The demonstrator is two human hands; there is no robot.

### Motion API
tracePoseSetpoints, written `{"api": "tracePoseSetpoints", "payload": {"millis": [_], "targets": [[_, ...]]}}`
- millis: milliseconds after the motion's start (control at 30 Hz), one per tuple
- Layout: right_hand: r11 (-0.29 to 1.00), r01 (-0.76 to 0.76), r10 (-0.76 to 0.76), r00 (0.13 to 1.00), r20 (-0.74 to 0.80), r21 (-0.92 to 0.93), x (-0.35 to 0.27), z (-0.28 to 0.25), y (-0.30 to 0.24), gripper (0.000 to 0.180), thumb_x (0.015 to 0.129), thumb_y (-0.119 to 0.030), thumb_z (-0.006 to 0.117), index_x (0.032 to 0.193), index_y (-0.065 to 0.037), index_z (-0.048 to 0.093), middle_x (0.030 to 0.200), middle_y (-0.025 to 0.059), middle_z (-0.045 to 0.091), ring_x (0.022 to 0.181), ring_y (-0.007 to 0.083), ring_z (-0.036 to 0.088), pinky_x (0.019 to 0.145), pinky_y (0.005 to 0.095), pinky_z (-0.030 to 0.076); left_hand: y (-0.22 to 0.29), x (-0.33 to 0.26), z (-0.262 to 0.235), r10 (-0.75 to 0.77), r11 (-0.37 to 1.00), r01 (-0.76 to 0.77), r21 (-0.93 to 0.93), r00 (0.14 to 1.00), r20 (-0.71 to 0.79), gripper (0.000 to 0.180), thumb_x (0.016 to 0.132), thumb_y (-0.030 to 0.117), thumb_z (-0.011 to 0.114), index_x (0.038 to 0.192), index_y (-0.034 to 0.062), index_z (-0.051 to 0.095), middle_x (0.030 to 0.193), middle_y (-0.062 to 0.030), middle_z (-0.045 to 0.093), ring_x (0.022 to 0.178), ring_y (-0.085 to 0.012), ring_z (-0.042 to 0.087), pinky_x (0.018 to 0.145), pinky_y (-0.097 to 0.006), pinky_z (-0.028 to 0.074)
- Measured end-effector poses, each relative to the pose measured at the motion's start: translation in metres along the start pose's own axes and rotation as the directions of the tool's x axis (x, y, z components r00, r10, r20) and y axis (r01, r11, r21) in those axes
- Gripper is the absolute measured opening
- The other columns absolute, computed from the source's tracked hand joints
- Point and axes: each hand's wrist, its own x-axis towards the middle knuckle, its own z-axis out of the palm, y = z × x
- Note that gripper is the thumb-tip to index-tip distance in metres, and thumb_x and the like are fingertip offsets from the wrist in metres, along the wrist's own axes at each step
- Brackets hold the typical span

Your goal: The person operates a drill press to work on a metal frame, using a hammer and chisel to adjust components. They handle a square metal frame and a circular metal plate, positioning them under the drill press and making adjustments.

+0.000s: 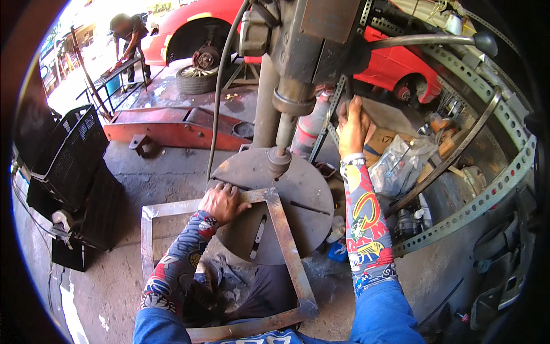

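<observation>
A rusty square metal frame (286,235) lies with its far corner on the round slotted table (312,229) of a drill press (312,51). My left hand (222,203) is closed over the frame's far bar, left of that corner. Just above the corner hangs the drill chuck (279,162), with a short tip beneath it. My right hand (353,127) is raised to the right of the press column, fingers curled upward. Whatever it holds is hidden. A feed lever (424,40) with a black knob sticks out right, above and apart from this hand.
Black crates (71,160) are stacked at left. A red floor jack (177,127) lies beyond the table, near a loose wheel (196,79) and a red car (189,26). Perforated metal angles (481,212) and a plastic bag (403,166) crowd the right. Another person (130,43) bends over a bench.
</observation>
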Motion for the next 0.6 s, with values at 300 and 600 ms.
{"api": "tracePoseSetpoints", "payload": {"millis": [300,600], "targets": [[0.833,0.396,-0.381,0.917,-0.118,0.387,0.073,0.034,-0.112,0.061,0.097,-0.055,0.05,0.13,-0.003,0.053,0.128,0.0065,0.058,0.123,0.0182,0.046,0.105,0.0327,0.034,0.006,0.0,-0.01,-0.07,0.993,0.07,-0.091,0.998,0.007,0.057,0.087,0.057,0.058,0.101,0.0019,0.06,0.104,-0.0187,0.062,0.102,-0.0381,0.057,0.082,-0.049,0.048],[0.516,0.33,-0.545,0.839,0.006,0.79,0.057,0.021,-0.136,0.025,0.095,-0.028,0.062,0.08,-0.009,0.062,0.06,-0.0029,0.046,0.058,0.0111,0.046,0.059,0.0266,0.041,0.007,0.003,-0.01,-0.07,0.994,0.073,-0.081,0.997,0.041,0.051,0.09,0.053,0.056,0.098,0.0028,0.059,0.1,-0.0174,0.063,0.099,-0.0369,0.059,0.083,-0.047,0.049]]}}
